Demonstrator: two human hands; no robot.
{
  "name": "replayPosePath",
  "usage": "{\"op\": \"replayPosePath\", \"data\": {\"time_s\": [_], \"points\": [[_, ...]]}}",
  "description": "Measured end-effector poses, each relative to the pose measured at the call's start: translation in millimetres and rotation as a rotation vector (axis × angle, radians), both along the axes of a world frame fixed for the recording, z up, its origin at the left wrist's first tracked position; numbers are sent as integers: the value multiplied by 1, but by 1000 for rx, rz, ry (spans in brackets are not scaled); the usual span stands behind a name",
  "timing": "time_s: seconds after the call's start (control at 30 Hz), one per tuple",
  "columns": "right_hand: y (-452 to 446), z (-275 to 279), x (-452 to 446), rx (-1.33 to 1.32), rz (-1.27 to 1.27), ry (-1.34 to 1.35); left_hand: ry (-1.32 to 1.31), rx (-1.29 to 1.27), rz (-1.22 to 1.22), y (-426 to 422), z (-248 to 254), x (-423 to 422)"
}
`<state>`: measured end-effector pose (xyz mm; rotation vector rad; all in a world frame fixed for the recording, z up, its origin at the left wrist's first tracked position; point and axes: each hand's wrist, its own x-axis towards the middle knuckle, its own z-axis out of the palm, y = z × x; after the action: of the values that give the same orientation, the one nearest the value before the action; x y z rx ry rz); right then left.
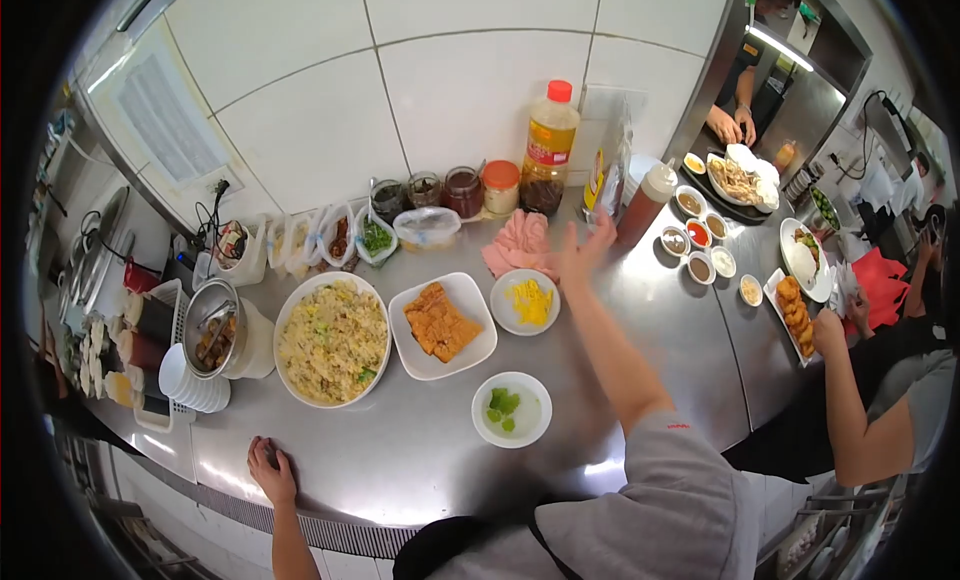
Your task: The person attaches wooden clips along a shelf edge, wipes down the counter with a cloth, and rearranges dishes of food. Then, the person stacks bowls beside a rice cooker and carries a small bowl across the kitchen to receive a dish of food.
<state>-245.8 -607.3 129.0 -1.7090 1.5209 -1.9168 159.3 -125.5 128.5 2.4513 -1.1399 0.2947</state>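
My right hand [588, 252] reaches toward the back of the counter, its fingers spread and slightly blurred, holding nothing visible. Beside it lie a crumpled pink cloth [520, 243] and a small plate [501, 318] of yellow slices [531, 302]. A squeeze bottle of red-brown sauce [645, 205] stands to its right. At the counter's front edge, my left hand [270, 470] rests with curled fingers; a dark spot shows between them, which I cannot make out. Nearby are a bowl of fried rice [333, 340], a square dish with a golden fried piece [440, 322], and a bowl with green leaves [503, 408].
Along the wall stand several jars [463, 192], a tall oil bottle [550, 150] and bagged toppings [375, 238]. A metal pot [212, 325] and stacked white bowls [190, 380] sit left. To the right are small sauce bowls [698, 234] and a co-worker's hand [828, 333] by a fried-food plate [792, 320].
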Motion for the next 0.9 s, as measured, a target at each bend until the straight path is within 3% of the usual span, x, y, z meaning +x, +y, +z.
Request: {"op": "replayPosePath", "data": {"time_s": [0.13, 0.23, 0.3, 0.53, 0.57, 0.63, 0.7, 0.73, 0.8, 0.9], "points": [[-32, -21, -23, 83, -103, 66, -17, 4, -10, 0, -4, 2], [-44, -16, -17, 158, -34, -27, -21, 20, 22, 0, -3, 3], [-45, -12, -14, 233, 167, -57, -9, 34, 31, 1, -4, 3], [-33, 21, -10, 536, 304, -118, 12, 28, 1, 1, -4, 3], [-34, 6, -19, 535, 299, -117, 10, 28, 9, 1, -4, 3], [-44, -39, -48, -39, -125, 52, 12, 30, 24, 1, -6, 3], [-23, -8, -65, -126, -424, -170, -8, 9, -18, 2, -5, 3], [-24, -6, -74, -118, -424, -167, -6, 17, -18, 3, -4, 3], [-37, 2, -92, 137, -235, -197, -5, 31, 2, 1, -4, 2], [-56, 3, -93, 196, -102, -142, -1, 33, -4, 1, -4, 3]]}}
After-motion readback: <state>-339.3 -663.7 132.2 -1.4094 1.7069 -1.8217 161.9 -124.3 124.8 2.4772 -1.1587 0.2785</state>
